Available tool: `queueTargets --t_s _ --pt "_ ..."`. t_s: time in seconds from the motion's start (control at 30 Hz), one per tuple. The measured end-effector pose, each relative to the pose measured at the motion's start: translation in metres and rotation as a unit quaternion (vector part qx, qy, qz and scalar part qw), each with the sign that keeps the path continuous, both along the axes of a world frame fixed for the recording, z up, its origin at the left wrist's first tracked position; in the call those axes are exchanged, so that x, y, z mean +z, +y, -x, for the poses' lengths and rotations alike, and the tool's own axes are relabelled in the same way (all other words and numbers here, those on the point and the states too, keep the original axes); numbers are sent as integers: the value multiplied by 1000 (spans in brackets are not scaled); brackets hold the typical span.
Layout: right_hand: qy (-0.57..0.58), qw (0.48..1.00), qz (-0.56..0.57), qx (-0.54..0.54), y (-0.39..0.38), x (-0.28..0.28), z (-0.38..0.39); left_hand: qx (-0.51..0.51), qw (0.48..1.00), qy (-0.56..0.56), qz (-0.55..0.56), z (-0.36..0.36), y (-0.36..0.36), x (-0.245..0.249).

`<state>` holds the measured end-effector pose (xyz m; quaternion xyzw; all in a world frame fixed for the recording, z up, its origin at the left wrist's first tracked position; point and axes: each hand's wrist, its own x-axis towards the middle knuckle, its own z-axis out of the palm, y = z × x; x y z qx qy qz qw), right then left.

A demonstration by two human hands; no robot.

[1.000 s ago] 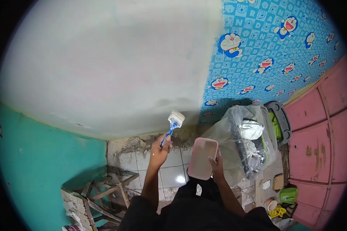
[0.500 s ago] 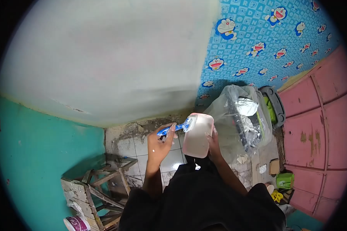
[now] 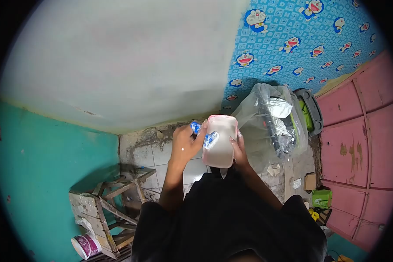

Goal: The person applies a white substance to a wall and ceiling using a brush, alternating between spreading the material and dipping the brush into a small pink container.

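In my left hand [image 3: 185,144] is a paintbrush [image 3: 211,139] with a blue, paint-smeared handle. Its head points down into a pink-rimmed plastic tub [image 3: 220,159], over the left part of the opening. Whitish paint covers the inside of the tub. My right hand [image 3: 239,150] grips the tub by its right side, fingers on the outer wall and thumb at the rim. A white paint spot marks the back of my left hand.
A wooden step stool [image 3: 91,214] stands at lower left, with a purple-and-white bucket [image 3: 86,245] beside it. Plastic-wrapped items [image 3: 275,122] lean at the right near patterned wallpaper [image 3: 275,52]. A green container [image 3: 322,198] sits by the pink door [image 3: 345,148]. White wall [image 3: 118,65] rises ahead.
The paintbrush has turned from lying across the tub's upper left rim to pointing down into the tub. Both hands and the tub sit slightly higher in view.
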<state>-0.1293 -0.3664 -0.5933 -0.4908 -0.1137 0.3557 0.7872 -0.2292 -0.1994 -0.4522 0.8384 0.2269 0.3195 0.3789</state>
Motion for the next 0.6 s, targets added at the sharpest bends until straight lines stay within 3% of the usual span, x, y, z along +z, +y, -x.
queueTargets --t_s 0.37,0.6 --pt "61 997 2 37 -6 31 -2 21 996 31 -75 -20 -17 -1" --pt "46 997 -14 54 -14 26 -11 28 998 45 -35 -28 -29 -16"
